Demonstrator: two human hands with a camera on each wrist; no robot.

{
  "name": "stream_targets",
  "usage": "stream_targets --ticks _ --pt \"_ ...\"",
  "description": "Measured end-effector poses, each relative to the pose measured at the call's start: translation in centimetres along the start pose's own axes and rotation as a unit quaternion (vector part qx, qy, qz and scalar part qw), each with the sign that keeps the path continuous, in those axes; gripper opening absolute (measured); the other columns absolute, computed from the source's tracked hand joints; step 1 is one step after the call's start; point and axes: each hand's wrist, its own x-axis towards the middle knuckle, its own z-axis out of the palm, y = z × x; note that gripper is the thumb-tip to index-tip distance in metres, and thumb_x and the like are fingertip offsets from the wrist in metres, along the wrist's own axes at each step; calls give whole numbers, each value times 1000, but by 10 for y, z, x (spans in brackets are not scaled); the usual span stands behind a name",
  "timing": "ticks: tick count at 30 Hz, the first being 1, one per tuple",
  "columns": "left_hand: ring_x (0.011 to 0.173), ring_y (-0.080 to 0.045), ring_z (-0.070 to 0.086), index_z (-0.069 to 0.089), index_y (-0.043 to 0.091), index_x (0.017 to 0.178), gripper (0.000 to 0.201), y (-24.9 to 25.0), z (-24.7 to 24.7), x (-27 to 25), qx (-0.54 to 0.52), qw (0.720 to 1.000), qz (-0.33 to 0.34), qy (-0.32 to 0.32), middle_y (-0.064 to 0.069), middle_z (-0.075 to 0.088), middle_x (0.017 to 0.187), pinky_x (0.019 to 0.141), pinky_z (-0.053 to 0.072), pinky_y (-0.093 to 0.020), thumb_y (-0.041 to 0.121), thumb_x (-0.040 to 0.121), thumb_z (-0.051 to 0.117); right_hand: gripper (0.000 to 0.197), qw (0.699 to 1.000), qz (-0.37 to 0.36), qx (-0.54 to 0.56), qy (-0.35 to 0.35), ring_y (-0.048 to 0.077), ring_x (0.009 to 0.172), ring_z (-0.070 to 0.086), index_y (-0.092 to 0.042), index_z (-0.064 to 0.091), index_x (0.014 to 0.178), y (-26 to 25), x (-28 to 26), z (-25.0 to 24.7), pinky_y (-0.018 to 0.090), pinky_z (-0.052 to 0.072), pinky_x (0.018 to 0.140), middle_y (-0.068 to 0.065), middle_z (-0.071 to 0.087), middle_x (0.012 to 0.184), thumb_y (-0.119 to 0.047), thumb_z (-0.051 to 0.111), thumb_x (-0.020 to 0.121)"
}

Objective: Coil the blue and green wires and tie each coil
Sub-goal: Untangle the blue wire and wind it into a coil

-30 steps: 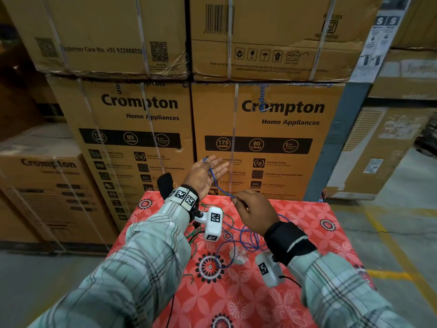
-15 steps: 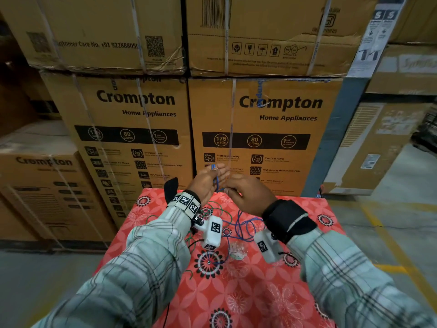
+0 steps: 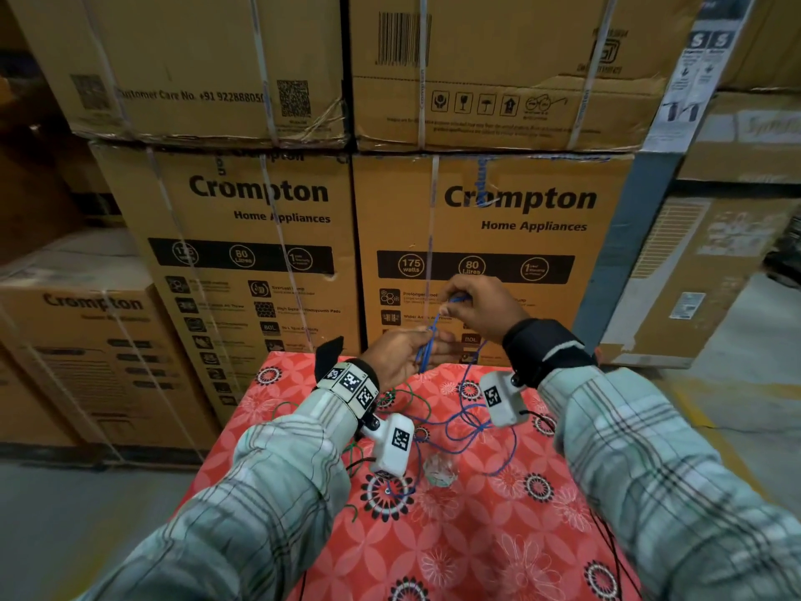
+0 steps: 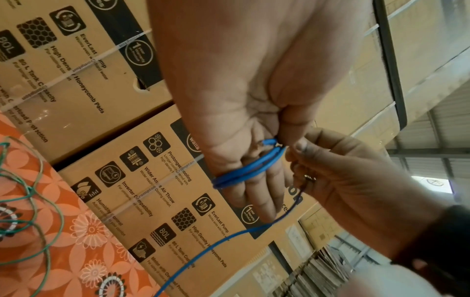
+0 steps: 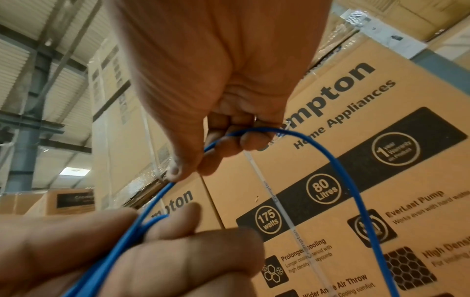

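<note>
My left hand (image 3: pixel 407 355) is raised over the far edge of the table, palm open towards me. A few turns of the blue wire (image 4: pixel 244 170) lie around its straight fingers, and its thumb pins the wire's end against the palm. Just above and to the right, my right hand (image 3: pixel 466 299) pinches the blue wire (image 5: pixel 229 136) between thumb and fingers. From there the wire arcs down in loose loops (image 3: pixel 468 420) onto the table. The green wire (image 3: pixel 409 396) lies in a loose tangle on the cloth below my left wrist, also seen as green wire (image 4: pixel 33 193) in the left wrist view.
The table wears a red floral cloth (image 3: pixel 477 535). A small clear object (image 3: pixel 440 468) lies near its middle among the wire loops. Stacked cardboard boxes (image 3: pixel 520 201) stand right behind the table. Grey floor with a yellow line (image 3: pixel 711 431) runs along the right.
My right hand has come up from over the table, passed beside my left hand and now sits above it, drawing the blue wire up. My left hand has stayed raised with the wire on it.
</note>
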Motion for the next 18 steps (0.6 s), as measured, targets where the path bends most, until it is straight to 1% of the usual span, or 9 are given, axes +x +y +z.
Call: stream_targets --ticks 5,6,8,10,11,13,15,16,18 --pt "106 -34 66 58 -3 98 34 11 7 -6 -9 998 -20 -56 -35 57 120 94 51 -36 11 103 27 8 994 47 87 -53 2 64 56 -12 69 81 22 4 -6 21 47 63 -5 65 74 -18 75 82" --pt "109 -35 64 58 -2 95 35 14 8 -8 -10 998 -19 -65 -36 57 120 94 51 -36 12 103 26 6 989 59 120 -69 0 65 56 -14 70 81 28 1 -4 19 48 64 -6 65 74 -18 71 86" --pt "112 -37 62 57 0 92 36 20 9 -8 -17 997 -20 -79 -33 60 118 89 55 -35 13 103 25 15 978 81 171 -93 5 70 58 -21 69 82 36 -6 4 21 49 69 -4 65 75 -18 61 93" --pt "109 -38 64 56 1 93 35 22 12 -6 -34 995 -15 -88 -30 65 111 93 53 -39 15 103 26 24 964 92 226 -108 11 71 58 -21 67 81 39 -14 13 26 48 70 1 65 77 -18 50 99" --pt "108 -37 65 56 2 94 34 21 14 -5 -42 995 -10 -89 -29 66 110 98 49 -43 16 103 26 26 952 111 262 -113 12 71 60 -17 66 83 40 -19 18 28 50 71 2 66 77 -14 46 100" --pt "105 -34 67 55 5 96 33 22 16 -2 -41 996 4 -84 -26 67 112 91 48 -38 17 104 25 26 925 159 325 -116 14 72 66 -7 64 91 37 -28 27 28 55 72 6 68 80 3 41 98" --pt "105 -32 67 53 6 94 33 24 16 2 -55 996 22 -73 -26 65 116 78 53 -31 18 104 24 22 930 188 297 -109 11 70 64 -2 62 95 35 -35 37 19 53 64 5 67 81 3 41 97" --pt "106 -33 66 53 5 94 34 25 15 4 -71 995 34 -66 -27 64 117 80 57 -32 18 105 23 20 936 192 278 -99 6 64 59 -3 61 91 35 -37 43 16 48 59 2 63 76 -3 43 99" --pt "108 -34 66 52 2 95 34 29 13 7 -98 992 60 -53 -29 63 119 92 53 -37 18 105 23 23 943 181 264 -91 0 52 52 -10 56 83 30 -39 53 19 42 55 1 57 69 -10 42 101"
